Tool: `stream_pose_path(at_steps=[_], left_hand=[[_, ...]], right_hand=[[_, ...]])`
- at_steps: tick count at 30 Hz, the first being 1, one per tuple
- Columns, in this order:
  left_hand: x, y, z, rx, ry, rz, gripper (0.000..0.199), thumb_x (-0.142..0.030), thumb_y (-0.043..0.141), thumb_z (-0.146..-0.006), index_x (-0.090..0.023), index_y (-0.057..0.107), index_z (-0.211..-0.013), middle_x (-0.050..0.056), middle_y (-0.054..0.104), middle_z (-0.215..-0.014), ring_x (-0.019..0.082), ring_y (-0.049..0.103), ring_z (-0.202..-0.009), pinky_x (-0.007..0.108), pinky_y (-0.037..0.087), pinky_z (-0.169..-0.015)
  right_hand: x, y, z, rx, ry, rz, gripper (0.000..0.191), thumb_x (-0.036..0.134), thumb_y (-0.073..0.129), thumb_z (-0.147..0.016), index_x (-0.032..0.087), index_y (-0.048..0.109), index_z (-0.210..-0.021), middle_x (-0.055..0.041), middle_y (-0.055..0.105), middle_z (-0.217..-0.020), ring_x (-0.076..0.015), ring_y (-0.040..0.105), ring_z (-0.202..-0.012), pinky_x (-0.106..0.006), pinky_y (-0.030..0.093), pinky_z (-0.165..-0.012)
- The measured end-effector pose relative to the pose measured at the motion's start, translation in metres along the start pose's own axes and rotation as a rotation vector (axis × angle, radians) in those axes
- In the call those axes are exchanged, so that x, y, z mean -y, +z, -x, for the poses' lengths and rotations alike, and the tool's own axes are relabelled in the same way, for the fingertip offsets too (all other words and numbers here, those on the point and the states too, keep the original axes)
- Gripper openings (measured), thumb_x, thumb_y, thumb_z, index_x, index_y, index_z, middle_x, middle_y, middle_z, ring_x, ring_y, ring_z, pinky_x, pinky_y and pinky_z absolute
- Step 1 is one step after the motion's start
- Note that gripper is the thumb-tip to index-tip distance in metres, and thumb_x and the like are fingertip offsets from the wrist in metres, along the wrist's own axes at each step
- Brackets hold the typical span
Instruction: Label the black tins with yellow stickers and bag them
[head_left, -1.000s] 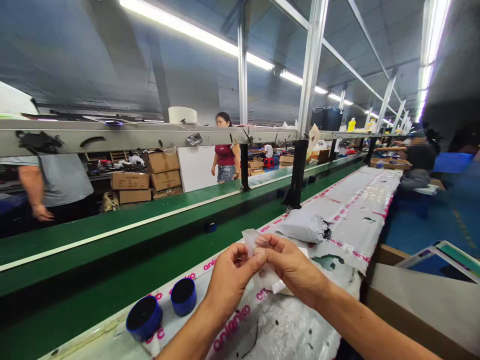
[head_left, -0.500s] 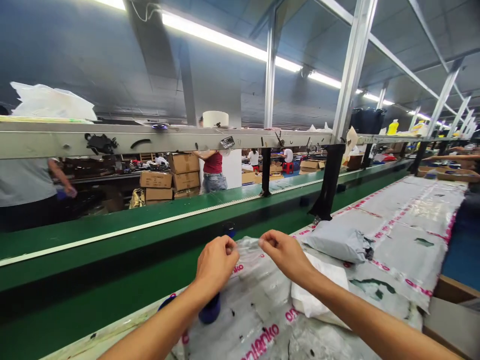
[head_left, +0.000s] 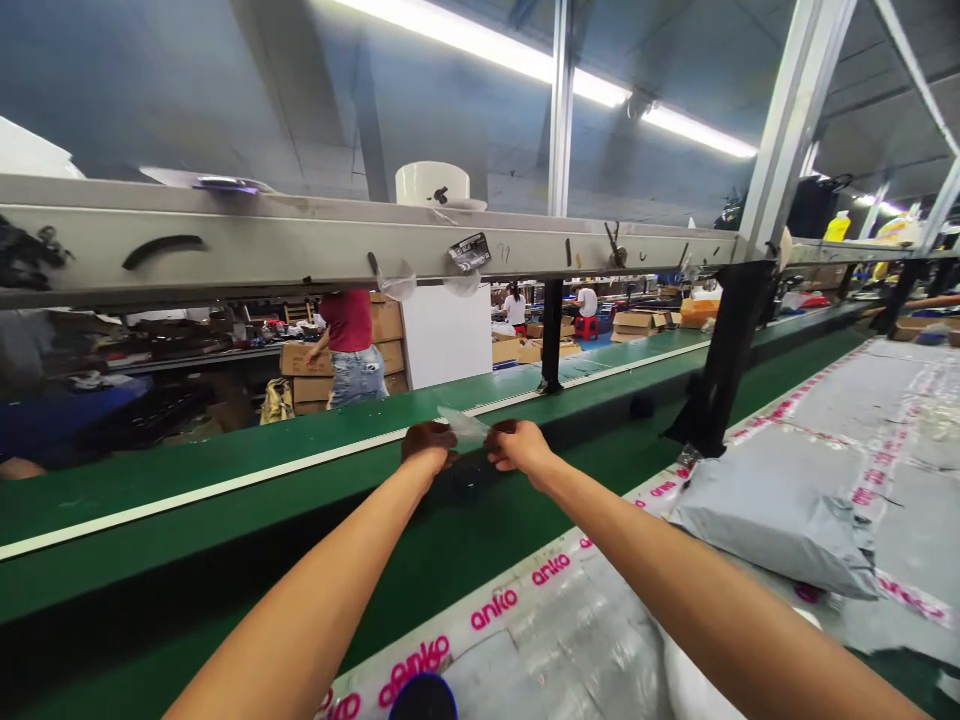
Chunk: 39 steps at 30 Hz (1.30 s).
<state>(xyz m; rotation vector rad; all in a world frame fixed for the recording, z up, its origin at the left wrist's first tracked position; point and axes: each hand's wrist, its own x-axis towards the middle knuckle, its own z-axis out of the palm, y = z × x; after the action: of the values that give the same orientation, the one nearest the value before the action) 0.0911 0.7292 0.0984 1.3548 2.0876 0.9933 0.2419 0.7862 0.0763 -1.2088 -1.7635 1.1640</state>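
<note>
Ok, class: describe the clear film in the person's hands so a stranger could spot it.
Find the green conveyor bench. Above it, the left hand and right hand pinch a small clear film scrap, see-through, unlike the grey mailer bag lying nearby.

Black post (head_left: 722, 360) right of right hand (head_left: 517, 447)

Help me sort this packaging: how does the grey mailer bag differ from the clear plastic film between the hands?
The grey mailer bag is opaque and puffed out, while the clear plastic film is thin and see-through. The mailer bag is much larger than the film. The mailer bag lies on the anko-printed sheet, while the film is held up between the left hand and right hand. Both look like plastic.
</note>
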Motion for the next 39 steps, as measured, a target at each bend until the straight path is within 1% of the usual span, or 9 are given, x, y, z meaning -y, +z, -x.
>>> stream_pose_path(at_steps=[5,8,12,18,21,24,28,32,39], left_hand=[[0.03,0.006,-0.025,-0.015,0.027,-0.104,0.032,-0.039,0.061,-0.096,-0.016,0.062,-0.118,0.007,0.066,-0.115,0.02,0.067,-0.098,0.04,0.059,-0.085],[0.053,0.01,-0.023,-0.009,0.038,-0.234,0.029,-0.04,0.063,-0.095,-0.016,0.065,-0.111,0.006,0.068,-0.112,0.021,0.066,-0.101,0.041,0.057,-0.089],[0.069,0.011,-0.009,0.028,0.095,-0.366,0.028,-0.041,0.063,-0.095,-0.016,0.067,-0.106,0.005,0.069,-0.106,0.02,0.067,-0.098,0.041,0.056,-0.089],[0.073,0.001,0.014,0.053,0.264,-0.516,0.029,-0.04,0.06,-0.097,-0.016,0.065,-0.112,0.007,0.069,-0.111,0.021,0.066,-0.104,0.045,0.054,-0.095],[0.075,-0.007,0.023,0.104,0.377,-0.588,0.029,-0.038,0.06,-0.097,-0.017,0.065,-0.117,0.008,0.067,-0.119,0.023,0.064,-0.111,0.049,0.051,-0.101],[0.078,-0.012,0.027,0.154,0.437,-0.656,0.029,-0.037,0.059,-0.098,-0.019,0.064,-0.12,0.009,0.065,-0.125,0.023,0.063,-0.115,0.05,0.049,-0.105],[0.078,-0.01,0.025,0.164,0.433,-0.729,0.028,-0.037,0.058,-0.098,-0.019,0.065,-0.118,0.009,0.066,-0.124,0.022,0.064,-0.113,0.048,0.05,-0.103],[0.08,-0.009,0.018,0.143,0.4,-0.77,0.026,-0.036,0.061,-0.097,-0.017,0.066,-0.113,0.008,0.067,-0.118,0.022,0.065,-0.109,0.047,0.053,-0.099],[0.088,-0.009,0.011,0.167,0.386,-0.71,0.026,-0.037,0.061,-0.097,-0.016,0.066,-0.11,0.008,0.068,-0.116,0.022,0.065,-0.108,0.047,0.053,-0.098]], right_hand=[[-0.026,0.018,-0.024,-0.038,-0.075,0.219,0.022,0.033,0.065,-0.1,0.015,0.066,-0.112,-0.0066,0.068,-0.11,-0.02,0.068,-0.095,-0.038,0.059,-0.083],[-0.044,0.025,-0.023,-0.014,-0.106,0.383,0.02,0.033,0.066,-0.099,0.016,0.068,-0.11,-0.007,0.068,-0.114,-0.0226,0.066,-0.104,-0.042,0.055,-0.092],[-0.053,0.027,-0.011,0.055,-0.167,0.557,0.022,0.036,0.064,-0.1,0.015,0.068,-0.108,-0.0063,0.069,-0.108,-0.022,0.067,-0.101,-0.043,0.055,-0.091],[-0.048,0.027,0.018,0.058,-0.339,0.823,0.021,0.03,0.055,-0.104,0.017,0.066,-0.115,-0.0069,0.068,-0.111,-0.0224,0.066,-0.101,-0.04,0.053,-0.089],[-0.049,0.028,0.029,0.078,-0.444,0.97,0.021,0.023,0.049,-0.104,0.017,0.067,-0.111,-0.0103,0.067,-0.113,-0.0237,0.065,-0.101,-0.036,0.05,-0.086],[-0.052,0.031,0.033,0.147,-0.53,1.099,0.017,0.016,0.052,-0.1,0.014,0.069,-0.105,-0.0126,0.066,-0.111,-0.0242,0.063,-0.102,-0.033,0.049,-0.085],[-0.053,0.037,0.029,0.176,-0.562,1.217,0.014,0.016,0.054,-0.101,0.013,0.067,-0.106,-0.0088,0.066,-0.11,-0.0223,0.063,-0.099,-0.037,0.052,-0.085],[-0.051,0.042,0.024,0.19,-0.575,1.272,0.014,0.021,0.057,-0.102,0.013,0.067,-0.107,-0.0087,0.066,-0.111,-0.0217,0.064,-0.1,-0.038,0.054,-0.086],[-0.047,0.054,0.023,0.291,-0.566,1.279,0.013,0.023,0.064,-0.1,0.012,0.068,-0.102,-0.0088,0.068,-0.108,-0.0228,0.065,-0.103,-0.04,0.055,-0.089]])
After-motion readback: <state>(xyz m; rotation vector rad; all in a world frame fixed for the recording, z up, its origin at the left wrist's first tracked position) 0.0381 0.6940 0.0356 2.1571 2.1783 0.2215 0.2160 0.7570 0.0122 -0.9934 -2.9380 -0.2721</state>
